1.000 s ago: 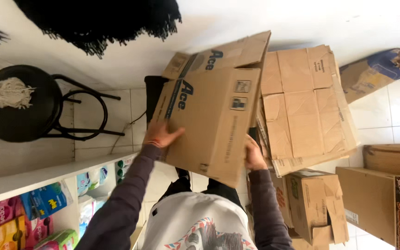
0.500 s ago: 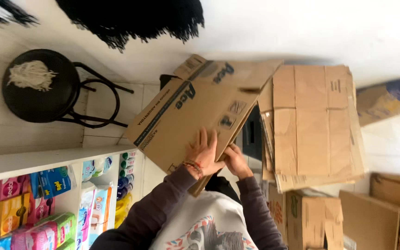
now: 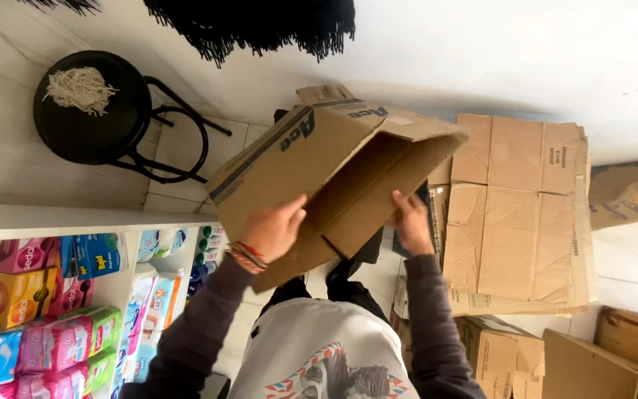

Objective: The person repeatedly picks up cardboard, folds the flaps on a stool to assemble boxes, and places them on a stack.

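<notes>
The cardboard box [image 3: 311, 170] you held had just swung open: half a second before it was still a flat slab tilted in front of you, and now its walls had spread into a hollow sleeve, the dark inside turned toward you. That suggested the flattened carton was being squared up into a usable shape. Its long axis ran from lower left to upper right, with the open mouth facing down and right, and it hung in the air above the tiled floor [image 3: 186, 148], in front of your chest.

Your left hand [image 3: 271, 233] gripped the near lower edge, fingers curled over the board. Your right hand [image 3: 411, 222] pinched the inner flap by the opening.

Beyond stood flattened cartons [image 3: 526, 214], a black stool [image 3: 90, 107] and shelves of bright packets [image 3: 53, 310].
</notes>
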